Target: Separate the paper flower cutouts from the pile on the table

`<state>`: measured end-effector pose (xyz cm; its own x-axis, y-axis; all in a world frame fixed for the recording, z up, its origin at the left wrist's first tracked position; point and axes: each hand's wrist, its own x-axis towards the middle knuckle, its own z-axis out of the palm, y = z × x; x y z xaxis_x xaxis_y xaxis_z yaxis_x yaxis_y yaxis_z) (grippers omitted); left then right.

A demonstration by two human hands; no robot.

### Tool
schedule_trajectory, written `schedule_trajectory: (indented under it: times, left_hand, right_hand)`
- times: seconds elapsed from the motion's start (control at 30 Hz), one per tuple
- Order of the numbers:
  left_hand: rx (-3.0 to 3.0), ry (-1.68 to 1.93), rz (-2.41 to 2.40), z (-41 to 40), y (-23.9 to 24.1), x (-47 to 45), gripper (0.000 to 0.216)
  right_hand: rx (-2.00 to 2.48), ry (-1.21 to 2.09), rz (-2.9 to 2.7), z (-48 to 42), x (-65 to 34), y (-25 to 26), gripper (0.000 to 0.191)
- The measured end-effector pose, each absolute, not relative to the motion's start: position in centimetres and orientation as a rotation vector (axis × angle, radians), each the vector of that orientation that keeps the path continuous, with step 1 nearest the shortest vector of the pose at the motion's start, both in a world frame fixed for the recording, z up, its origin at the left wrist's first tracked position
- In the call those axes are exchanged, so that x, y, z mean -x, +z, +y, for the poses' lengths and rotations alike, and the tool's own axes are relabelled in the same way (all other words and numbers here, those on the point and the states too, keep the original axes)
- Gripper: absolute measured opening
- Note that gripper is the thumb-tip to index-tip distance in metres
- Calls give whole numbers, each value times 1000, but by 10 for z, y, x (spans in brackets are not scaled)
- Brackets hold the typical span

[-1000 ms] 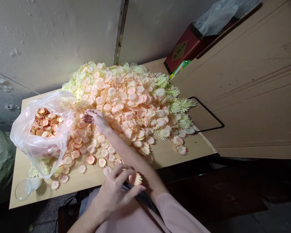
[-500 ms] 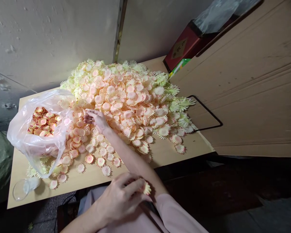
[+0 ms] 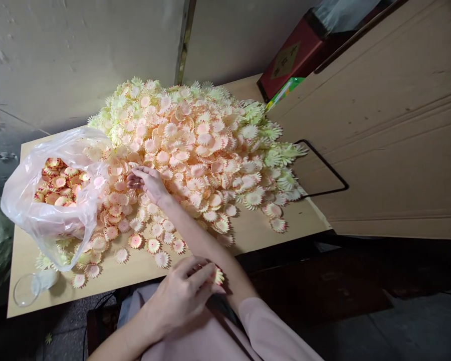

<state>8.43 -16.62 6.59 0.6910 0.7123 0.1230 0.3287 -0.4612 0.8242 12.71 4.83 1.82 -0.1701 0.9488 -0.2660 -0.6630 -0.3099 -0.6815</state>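
Observation:
A big heap of pale pink, cream and green paper flower pieces covers the wooden table. My right hand reaches across to the heap's left edge, beside the plastic bag. Its fingers are pressed together among the flowers, and what they pinch is hidden. My left hand stays low over my lap at the table's front edge. Its fingers are closed on a small flower piece with a yellow-pink centre.
A clear plastic bag of orange-red flower pieces lies at the table's left. A small clear cup sits on the front left corner. A red box and a brown cardboard sheet stand to the right, and a grey wall is behind.
My left hand shifted a little to the right and back with the flower piece in its fingers. My right hand stayed at the heap's left edge. The view drifted slightly.

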Motion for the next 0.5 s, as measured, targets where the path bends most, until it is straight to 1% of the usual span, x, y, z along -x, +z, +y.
schedule_trajectory:
  times: [0.13,0.23,0.37,0.5]
  left_hand:
    - [-2027,434,660,-167,66,-86,25]
    - [-1964,480,648,-167,66,-85,25]
    - [-1920,597,771,-168,66,-88,26]
    - [-1947,445,671,-170,68,-91,26]
  right_hand:
    - [821,1743,-497,47,-128,18,11]
    - [820,1744,-497,47,-128,17,12]
    - [813,1744,-502,47,-128,15,10]
    - [829,1750,-518,47,-127,12,9]
